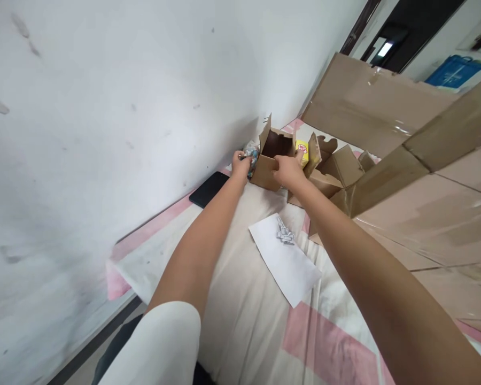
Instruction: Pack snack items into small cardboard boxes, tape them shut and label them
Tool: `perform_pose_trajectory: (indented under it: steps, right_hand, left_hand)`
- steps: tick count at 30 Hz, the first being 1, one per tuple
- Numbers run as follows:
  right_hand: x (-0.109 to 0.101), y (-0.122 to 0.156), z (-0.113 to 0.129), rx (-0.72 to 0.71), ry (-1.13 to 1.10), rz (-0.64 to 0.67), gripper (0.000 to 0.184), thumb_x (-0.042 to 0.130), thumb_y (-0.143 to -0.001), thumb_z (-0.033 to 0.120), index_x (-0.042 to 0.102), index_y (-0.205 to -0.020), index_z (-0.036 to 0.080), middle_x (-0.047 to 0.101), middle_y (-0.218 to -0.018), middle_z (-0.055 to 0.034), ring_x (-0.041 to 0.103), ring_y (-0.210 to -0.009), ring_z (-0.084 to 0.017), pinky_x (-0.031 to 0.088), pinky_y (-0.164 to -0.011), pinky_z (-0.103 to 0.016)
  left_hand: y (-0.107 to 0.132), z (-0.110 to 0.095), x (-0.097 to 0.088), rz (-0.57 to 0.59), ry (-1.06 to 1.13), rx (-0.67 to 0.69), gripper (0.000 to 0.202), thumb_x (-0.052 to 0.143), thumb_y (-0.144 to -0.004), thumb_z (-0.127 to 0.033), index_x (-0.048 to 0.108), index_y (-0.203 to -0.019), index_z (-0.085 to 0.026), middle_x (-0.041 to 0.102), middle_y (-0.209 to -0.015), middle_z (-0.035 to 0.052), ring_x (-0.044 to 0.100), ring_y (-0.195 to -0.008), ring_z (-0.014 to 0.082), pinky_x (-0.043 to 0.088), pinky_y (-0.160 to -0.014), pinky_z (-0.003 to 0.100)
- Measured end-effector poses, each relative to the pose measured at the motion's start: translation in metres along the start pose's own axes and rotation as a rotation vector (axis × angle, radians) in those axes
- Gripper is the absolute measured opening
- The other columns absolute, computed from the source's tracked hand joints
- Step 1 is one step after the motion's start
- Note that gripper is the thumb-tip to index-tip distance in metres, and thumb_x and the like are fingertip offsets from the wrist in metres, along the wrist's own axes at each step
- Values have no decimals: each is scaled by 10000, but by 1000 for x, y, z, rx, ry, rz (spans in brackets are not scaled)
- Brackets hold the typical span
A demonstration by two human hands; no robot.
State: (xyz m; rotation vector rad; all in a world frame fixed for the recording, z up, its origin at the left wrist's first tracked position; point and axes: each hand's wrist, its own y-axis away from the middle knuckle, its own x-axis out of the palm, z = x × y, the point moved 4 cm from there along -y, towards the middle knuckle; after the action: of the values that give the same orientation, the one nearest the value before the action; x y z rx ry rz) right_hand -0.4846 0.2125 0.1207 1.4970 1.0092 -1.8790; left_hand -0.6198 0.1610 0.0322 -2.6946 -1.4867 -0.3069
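My right hand point(288, 170) grips the near side of a small open cardboard box point(264, 171), thumb at its rim. The box's flaps stand up and its inside looks dark. To the left, my left hand point(240, 164) is closed, with a short dark thin piece showing at its fingers; what it holds is not clear. Right beside those fingers lies a blue-and-white patterned packet point(252, 154), between the hand and the box. A yellow packet point(302, 149) with a red label stands just behind my right hand, partly hidden by it.
A black tablet-like slab point(208, 189) lies by the wall. White paper with a drawing point(282, 262) rests on the pink-and-white sheet point(328, 342). More open cardboard boxes point(340, 166) stand at right, before large cardboard panels point(444, 214). The white wall point(124, 107) bounds the left.
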Motion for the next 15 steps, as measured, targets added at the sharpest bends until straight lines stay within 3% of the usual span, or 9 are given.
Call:
perform_pose_trajectory:
  steps: [3,7,8,9,11,13,15]
  right_hand:
    - [0,18,16,-140,1,-76,252,566,-823,168,733,-1012,172,757,-995,-127,609,-1125,-354,221,-1192,-617]
    - [-37,63,36,-325,-199,-164,272,544,-864,201,736,-1057,195,758,-970,-101,600,-1147,-347,174,-1216,-657]
    - [-51,82,40,-394,-249,-191,262,546,-880,207,734,-1062,209,759,-958,-89,600,-1164,-343,162,-1228,-659]
    - [-67,106,44,-476,-296,-211,251,549,-897,212,732,-1069,228,763,-956,-72,604,-1177,-334,155,-1241,-658]
    - [-96,164,50,-646,-368,-192,259,552,-933,204,720,-1116,274,773,-992,-33,643,-1152,-296,162,-1269,-635]
    - [-122,232,49,-742,-422,-139,300,570,-952,182,708,-1176,326,781,-1041,0,694,-1090,-262,189,-1290,-606]
    - [-145,303,41,-721,-477,-102,355,582,-967,173,693,-1235,378,786,-1062,19,732,-1027,-244,241,-1296,-579]
  left_hand:
    - [19,-28,-16,75,58,93,138,586,-924,-142,615,-1038,-216,686,-978,11,672,-917,156,518,-798,257]
    - [73,-79,-78,190,45,218,291,526,-947,-214,593,-1222,-280,707,-1170,27,683,-1075,203,540,-866,329]
    - [96,-93,-97,238,4,286,350,532,-917,-182,596,-1244,-287,706,-1216,30,672,-1120,211,537,-912,356]
    - [126,-109,-115,288,-148,478,427,524,-880,-148,584,-1281,-283,692,-1278,42,655,-1158,221,536,-947,387]
    - [193,-130,-146,340,-295,635,446,577,-796,-90,665,-1184,-290,695,-1283,25,609,-1220,246,448,-1107,464]
    - [270,-140,-160,407,-691,951,479,537,-848,-97,657,-1237,-349,670,-1337,17,563,-1295,279,360,-1176,563]
    - [336,-136,-164,364,-883,1122,572,593,-850,-102,586,-1332,-410,575,-1471,39,472,-1378,334,354,-1151,613]
